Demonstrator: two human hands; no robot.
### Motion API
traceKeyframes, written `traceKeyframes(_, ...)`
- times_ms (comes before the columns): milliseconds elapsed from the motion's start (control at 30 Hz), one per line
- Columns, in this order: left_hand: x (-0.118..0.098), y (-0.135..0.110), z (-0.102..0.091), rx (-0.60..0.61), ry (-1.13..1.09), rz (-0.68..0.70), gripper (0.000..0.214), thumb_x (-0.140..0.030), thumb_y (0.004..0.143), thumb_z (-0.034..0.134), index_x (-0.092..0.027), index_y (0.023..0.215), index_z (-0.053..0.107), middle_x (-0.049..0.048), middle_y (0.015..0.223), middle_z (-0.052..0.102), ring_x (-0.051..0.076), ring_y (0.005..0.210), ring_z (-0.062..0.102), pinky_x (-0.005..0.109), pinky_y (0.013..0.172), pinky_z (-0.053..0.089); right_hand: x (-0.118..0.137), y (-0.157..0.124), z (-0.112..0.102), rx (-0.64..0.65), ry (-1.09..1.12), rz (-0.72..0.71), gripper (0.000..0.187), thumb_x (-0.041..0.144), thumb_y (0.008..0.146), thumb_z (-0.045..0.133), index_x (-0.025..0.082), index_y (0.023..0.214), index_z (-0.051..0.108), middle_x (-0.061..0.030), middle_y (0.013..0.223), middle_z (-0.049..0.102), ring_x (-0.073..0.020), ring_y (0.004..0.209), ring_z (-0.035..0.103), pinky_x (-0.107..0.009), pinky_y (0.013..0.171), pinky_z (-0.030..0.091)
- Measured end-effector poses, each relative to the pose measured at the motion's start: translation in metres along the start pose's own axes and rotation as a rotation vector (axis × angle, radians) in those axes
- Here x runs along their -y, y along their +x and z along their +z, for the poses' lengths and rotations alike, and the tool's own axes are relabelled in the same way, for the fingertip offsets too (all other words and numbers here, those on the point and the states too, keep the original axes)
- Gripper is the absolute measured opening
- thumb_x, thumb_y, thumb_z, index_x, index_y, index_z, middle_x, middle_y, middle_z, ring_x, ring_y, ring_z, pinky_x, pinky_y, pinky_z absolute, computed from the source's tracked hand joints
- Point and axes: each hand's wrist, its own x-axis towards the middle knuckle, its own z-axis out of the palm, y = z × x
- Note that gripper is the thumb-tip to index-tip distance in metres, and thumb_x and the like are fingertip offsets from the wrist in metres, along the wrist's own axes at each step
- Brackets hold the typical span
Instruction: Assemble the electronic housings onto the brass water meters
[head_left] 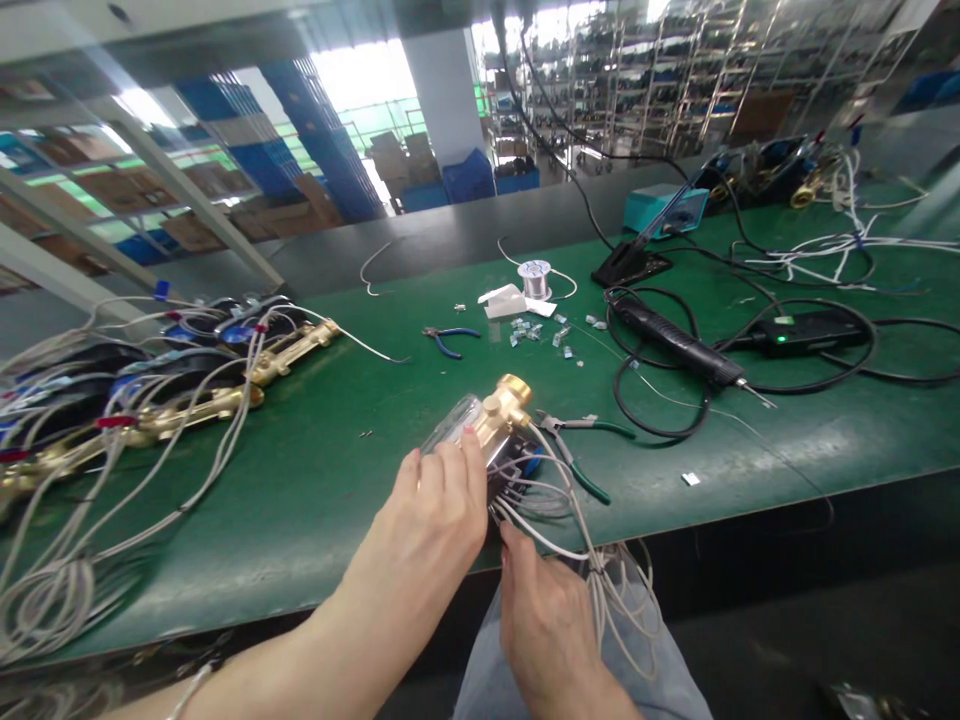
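Note:
My left hand (439,510) is closed around a brass water meter (496,415) with a clear dial cover, holding it at the near edge of the green bench (337,480). Several white wires (570,520) run from the meter's underside down over the bench edge. My right hand (544,610) sits just below the meter, its fingers curled into those wires at the meter's base; what it grips there is partly hidden. Green-handled pliers (581,455) lie right of the meter, touching the wires.
Several wired brass meters (172,400) lie at the left. Blue-handled cutters (450,340), a solder spool (535,278), small loose parts (536,332), an electric screwdriver (679,345) with its black cable, a soldering stand (630,265) and a teal station (664,208) stand farther back.

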Motion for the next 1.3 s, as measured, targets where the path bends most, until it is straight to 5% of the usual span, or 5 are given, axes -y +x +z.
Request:
traceKeyframes(367,0.000,0.004,0.006,-0.199,0.199,0.033,0.045,-0.009,0.080,0.051,0.009,0.121,0.053,0.0168,0.080,0.063,0.025,0.066,0.061,0.034,0.061,0.052,0.000,0.003,-0.002,-0.006,0.027,0.014,0.028,0.008,0.091,0.032,0.010,0.109,0.052,-0.0043,0.067,0.067,-0.0176,0.049,0.063,-0.027,0.046,0.047)
traceKeyframes(800,-0.001,0.002,0.013,-0.370,0.314,0.042,0.044,0.000,0.076,0.042,0.011,0.116,0.056,0.0210,0.080,0.067,0.027,0.071,0.066,0.038,0.072,0.055,0.001,0.010,-0.012,-0.014,-0.113,0.025,0.023,0.009,0.092,0.033,0.016,0.106,0.050,0.0001,0.062,0.064,-0.0177,0.045,0.061,-0.028,0.042,0.039)
traceKeyframes(1033,-0.003,-0.002,0.018,-0.423,0.059,0.018,0.035,-0.005,0.079,0.045,-0.005,0.108,0.063,0.0281,0.116,0.061,0.034,0.099,0.065,0.045,0.084,0.054,-0.001,0.010,-0.023,0.117,-0.131,0.026,0.023,0.007,0.089,0.036,0.017,0.106,0.047,0.0013,0.060,0.062,-0.0186,0.045,0.061,-0.029,0.044,0.037)
traceKeyframes(1167,-0.005,-0.002,0.021,-0.464,-0.066,0.080,0.030,-0.007,0.082,0.041,-0.011,0.099,0.065,0.0202,0.134,0.052,0.035,0.122,0.051,0.052,0.099,0.044,-0.001,0.011,-0.031,0.192,-0.154,0.045,0.025,0.003,0.085,0.038,0.018,0.104,0.045,0.0019,0.058,0.062,-0.0176,0.044,0.061,-0.028,0.043,0.035)
traceKeyframes(1300,-0.006,-0.001,0.025,-0.492,-0.100,0.088,0.027,-0.008,0.083,0.042,-0.012,0.092,0.067,0.0165,0.130,0.055,0.033,0.122,0.052,0.052,0.104,0.040,-0.003,0.015,-0.043,0.221,-0.211,0.039,0.024,0.003,0.083,0.041,0.018,0.102,0.044,0.0031,0.051,0.059,-0.0179,0.039,0.058,-0.028,0.040,0.029)
